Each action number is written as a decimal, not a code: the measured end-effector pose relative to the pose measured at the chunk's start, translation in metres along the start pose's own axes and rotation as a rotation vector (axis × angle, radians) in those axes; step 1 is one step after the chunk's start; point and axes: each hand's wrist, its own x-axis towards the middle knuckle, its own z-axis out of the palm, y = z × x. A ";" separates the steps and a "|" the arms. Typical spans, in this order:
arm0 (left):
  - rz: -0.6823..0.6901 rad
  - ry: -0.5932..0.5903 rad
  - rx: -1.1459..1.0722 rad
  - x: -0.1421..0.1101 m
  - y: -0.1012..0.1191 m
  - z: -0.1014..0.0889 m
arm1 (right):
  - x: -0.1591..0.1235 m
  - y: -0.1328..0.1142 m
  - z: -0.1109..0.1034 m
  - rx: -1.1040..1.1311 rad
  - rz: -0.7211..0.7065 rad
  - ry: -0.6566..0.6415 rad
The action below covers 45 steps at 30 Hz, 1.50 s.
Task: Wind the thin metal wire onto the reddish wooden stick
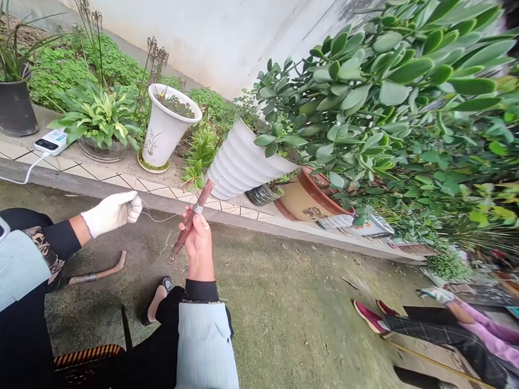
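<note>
My right hand (199, 239), bare, is closed around a short reddish-brown stick (181, 244), which it holds at a slant above the ground. Thin silvery wire (197, 209) is wound in several turns about the upper part of the stick. A loose length of the wire arcs across to my left hand (114, 213), which wears a white knit glove. Its fingers are pinched on the wire's end, and the tip itself is hidden. Below, a bent stick (107, 271) with a similar wire binding lies on the concrete.
Along the tiled ledge (115, 178) stand a white power bank (52, 142) with a cable, a white flowerpot (157, 134), a ribbed white planter (239, 162) and a tan pot (306, 199). Another person (459, 332) is at the right. My shoe (157, 299) rests below my hands.
</note>
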 end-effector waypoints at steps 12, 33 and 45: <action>0.179 -0.219 0.124 -0.014 0.001 0.012 | 0.000 -0.001 0.000 -0.042 0.001 0.042; 0.578 -0.165 1.558 -0.001 0.023 -0.005 | -0.002 -0.012 -0.006 -0.012 -0.029 0.056; 0.594 -0.096 1.427 -0.012 0.014 0.014 | 0.001 -0.013 -0.012 0.007 -0.028 0.086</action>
